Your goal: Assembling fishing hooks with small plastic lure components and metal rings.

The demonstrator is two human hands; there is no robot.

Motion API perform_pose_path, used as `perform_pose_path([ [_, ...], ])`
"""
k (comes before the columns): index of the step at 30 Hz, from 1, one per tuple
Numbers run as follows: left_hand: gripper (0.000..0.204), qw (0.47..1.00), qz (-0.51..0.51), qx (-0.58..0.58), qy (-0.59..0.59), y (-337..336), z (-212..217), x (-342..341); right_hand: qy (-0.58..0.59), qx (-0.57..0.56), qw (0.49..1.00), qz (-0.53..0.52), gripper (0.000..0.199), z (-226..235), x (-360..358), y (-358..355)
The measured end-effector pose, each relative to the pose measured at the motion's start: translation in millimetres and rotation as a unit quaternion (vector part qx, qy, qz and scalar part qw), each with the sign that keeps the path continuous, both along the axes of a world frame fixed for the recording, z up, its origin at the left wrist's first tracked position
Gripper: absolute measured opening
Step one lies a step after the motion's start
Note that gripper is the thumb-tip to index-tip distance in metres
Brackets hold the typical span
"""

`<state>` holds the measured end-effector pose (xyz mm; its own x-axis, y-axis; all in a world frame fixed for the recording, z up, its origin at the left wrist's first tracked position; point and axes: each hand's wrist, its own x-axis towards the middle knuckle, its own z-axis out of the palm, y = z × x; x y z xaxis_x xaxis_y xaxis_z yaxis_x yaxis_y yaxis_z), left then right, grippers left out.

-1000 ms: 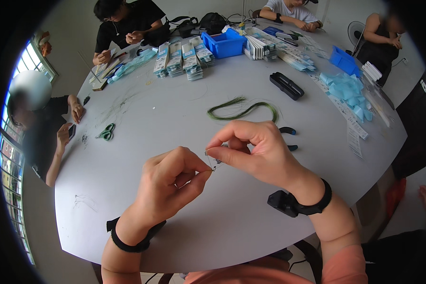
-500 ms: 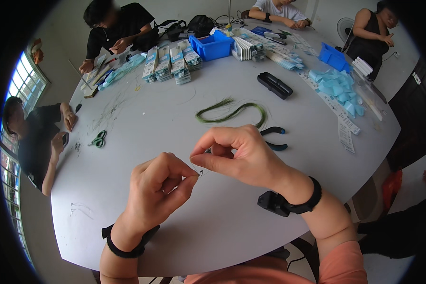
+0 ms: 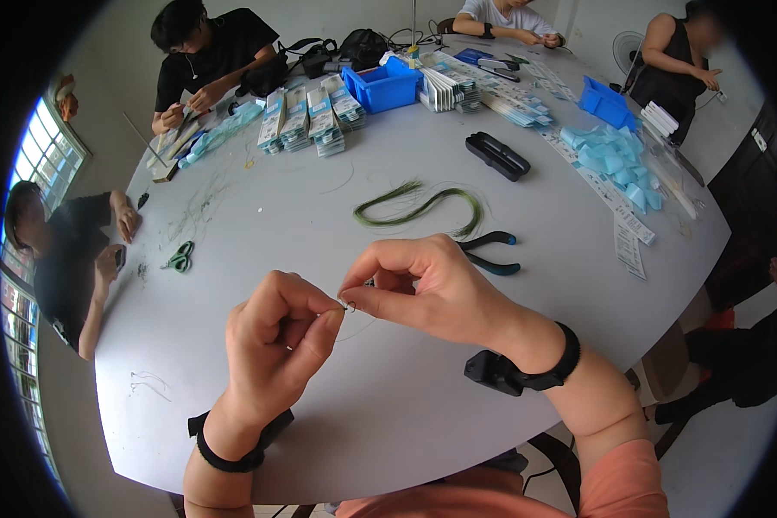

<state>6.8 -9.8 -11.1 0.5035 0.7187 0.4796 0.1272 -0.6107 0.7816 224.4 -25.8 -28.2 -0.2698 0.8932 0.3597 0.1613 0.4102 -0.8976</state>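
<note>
My left hand (image 3: 276, 337) pinches a tiny dark fish hook (image 3: 351, 307) between thumb and index fingertip; its curved end sticks out toward the right. My right hand (image 3: 436, 285) is closed in a pinch right beside it, holding a thin line that is hard to make out. The two hands' fingertips nearly touch above the table. Just beyond my right hand lie pliers (image 3: 495, 266) with dark blue grips, their jaws hidden behind the hand. A hank of green line (image 3: 414, 213) curves across the table farther away.
Green scissors (image 3: 180, 257) and fine hooked lines (image 3: 151, 384) lie at the left. A black case (image 3: 497, 156), packet stacks (image 3: 324, 121), blue bins (image 3: 382, 88) and light-blue ribbon (image 3: 613, 160) lie farther off. Other people sit around the table (image 3: 406, 414).
My left hand has shifted slightly left and up with the hook, and my right fingertips have come close to it. At the far left, a person's hands have come together.
</note>
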Motion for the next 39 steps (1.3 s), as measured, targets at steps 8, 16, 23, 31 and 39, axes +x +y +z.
perform_pose_path([
  [8, 0.008, 0.988, 0.019, -0.127, -0.085, -8, 14, 9, 0.063, -0.069, 0.995, 0.026, 0.005, 6, -5, -6],
  [16, 0.009, 0.968, 0.056, -0.194, -0.146, -6, -1, 13, -0.017, 0.123, 0.991, -0.047, 0.005, 6, -18, -13],
  [23, 0.012, 0.921, 0.028, -0.349, -0.169, -1, -17, 5, -0.122, 0.252, 0.955, -0.095, 0.011, 0, -20, -11],
  [31, 0.016, 0.844, -0.084, -0.513, -0.134, 6, -15, -4, -0.219, 0.235, 0.945, -0.061, 0.015, 1, -18, -12],
  [39, 0.020, 0.812, -0.080, -0.550, -0.175, 12, -6, -10, -0.220, 0.216, 0.950, -0.055, 0.010, 4, -12, -7],
])
